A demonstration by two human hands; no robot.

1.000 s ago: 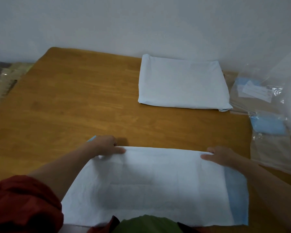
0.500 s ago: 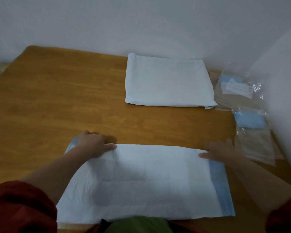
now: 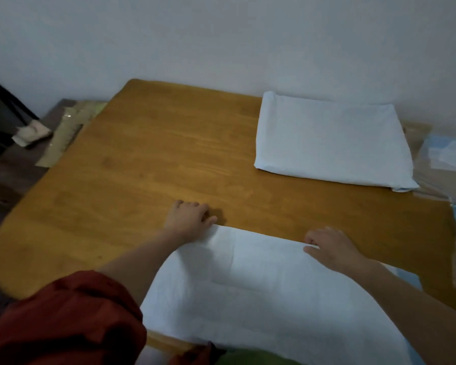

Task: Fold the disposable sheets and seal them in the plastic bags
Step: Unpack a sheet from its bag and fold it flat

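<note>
Swung leftward since the earlier frame, with the folded stack (image 3: 332, 143) and the plastic bags (image 3: 444, 159) now crowding the right side; hands drawn closer together along the far edge of the disposable sheet (image 3: 248, 291). Left hand (image 3: 188, 219) at the far left corner, fingers curled, thumb laid on top, seemingly pinching the edge. Right hand (image 3: 329, 248) farther along the same edge, thumb over it and fingers tucked down at the hem, likely gripping too. Mid-fold, by the look of it: sheet lying flat on the wooden table (image 3: 156, 167), nearest the body. Next, probably lifting that far edge and drawing it over, keeping corners matched. Thin, soft white material, faintly quilted and creased, with a pale blue strip peeking out beside the right forearm; limp, and apt to slide on smooth varnished wood
</note>
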